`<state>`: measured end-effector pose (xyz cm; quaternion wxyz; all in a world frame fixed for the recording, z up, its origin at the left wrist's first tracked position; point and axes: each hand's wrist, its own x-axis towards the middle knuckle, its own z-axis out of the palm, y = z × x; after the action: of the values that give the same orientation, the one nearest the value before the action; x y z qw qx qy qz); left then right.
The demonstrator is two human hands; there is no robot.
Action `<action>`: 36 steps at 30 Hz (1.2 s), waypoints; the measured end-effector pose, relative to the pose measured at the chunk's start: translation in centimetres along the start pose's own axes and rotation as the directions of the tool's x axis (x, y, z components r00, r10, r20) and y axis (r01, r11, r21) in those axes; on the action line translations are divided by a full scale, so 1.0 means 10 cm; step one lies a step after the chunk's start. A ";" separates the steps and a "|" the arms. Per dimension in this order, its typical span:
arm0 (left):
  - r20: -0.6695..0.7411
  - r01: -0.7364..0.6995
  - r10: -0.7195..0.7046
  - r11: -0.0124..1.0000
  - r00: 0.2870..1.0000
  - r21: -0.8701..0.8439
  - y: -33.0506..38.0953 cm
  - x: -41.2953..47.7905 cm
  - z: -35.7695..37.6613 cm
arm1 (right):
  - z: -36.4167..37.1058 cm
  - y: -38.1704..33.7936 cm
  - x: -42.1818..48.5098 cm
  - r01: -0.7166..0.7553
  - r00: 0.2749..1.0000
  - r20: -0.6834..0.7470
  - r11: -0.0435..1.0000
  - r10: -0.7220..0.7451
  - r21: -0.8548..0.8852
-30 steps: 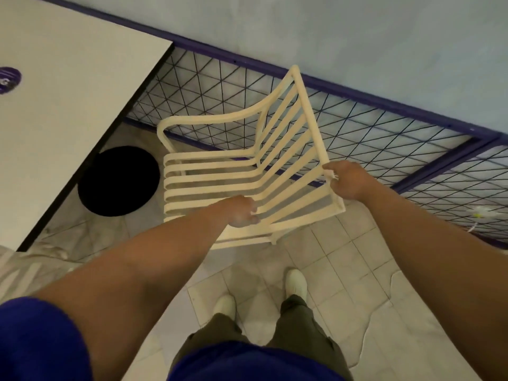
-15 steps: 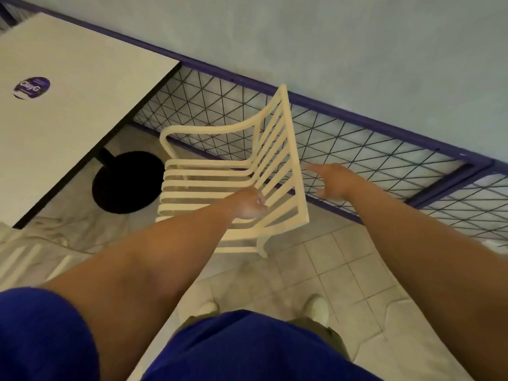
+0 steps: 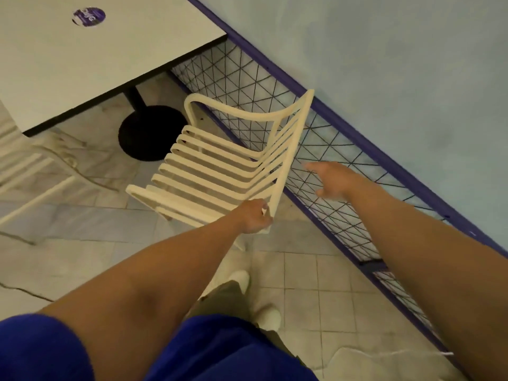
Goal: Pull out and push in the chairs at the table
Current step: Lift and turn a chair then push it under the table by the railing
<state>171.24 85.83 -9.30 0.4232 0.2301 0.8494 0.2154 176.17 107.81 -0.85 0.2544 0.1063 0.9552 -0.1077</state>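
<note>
**While the left hand (image 3: 254,217) clamps the chair (image 3: 220,174), the right hand (image 3: 332,182) hangs free**

Where the slatted backrest ends at its near corner, just below the middle of the frame, the left hand has its grip. The fingers are curled tight round the outer rail of the cream chair, and the thumb side is pressed to the frame. The right hand holds nothing. Its fingers are spread and loosely straight, and it sits right of centre, just beside the backrest's top rail but apart from it, over the black wire mesh panel (image 3: 316,149).

The chair sits in the centre of the frame on the tiled floor (image 3: 299,273), its seat facing the upper left toward the bench (image 3: 110,56). Its front edge is near the bench's round black base (image 3: 145,133), and its seat is out from under the white top. One armrest runs along the mesh panel. Whether all its legs touch the floor cannot be told.

A round purple sticker (image 3: 89,17) lies on the bench top in the upper left. Part of a second cream chair (image 3: 33,171) shows at the left edge — blurred. The mesh panel has a purple frame and runs diagonally along a pale blue wall (image 3: 384,64). At the bottom of the frame are blue sleeves and two pale shoes (image 3: 270,316).
</note>
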 end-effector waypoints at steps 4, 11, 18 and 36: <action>-0.038 0.013 -0.014 0.999 0.999 -0.037 0.12 0.22 -0.07 | -0.16 0.12 0.36 0.056 0.998 0.020 0.998 -0.055 -0.028; -0.033 0.032 -0.034 0.998 0.999 -0.054 0.50 0.87 -0.23 | -0.42 0.43 1.18 0.131 0.987 0.107 0.982 -0.116 -0.138; -0.048 0.139 -0.149 0.977 0.988 -0.161 0.63 1.24 -0.25 | -0.62 0.58 1.86 0.234 0.965 0.173 0.948 -0.199 -0.215; -0.215 0.394 -0.493 0.838 0.843 -0.378 0.81 1.52 0.14 | -0.80 0.58 3.07 0.721 0.685 0.655 0.426 -0.319 -0.546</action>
<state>165.90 101.27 -14.92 0.3574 -0.0829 0.8880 0.2773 147.93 119.98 -10.62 0.4409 -0.3542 0.7959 0.2161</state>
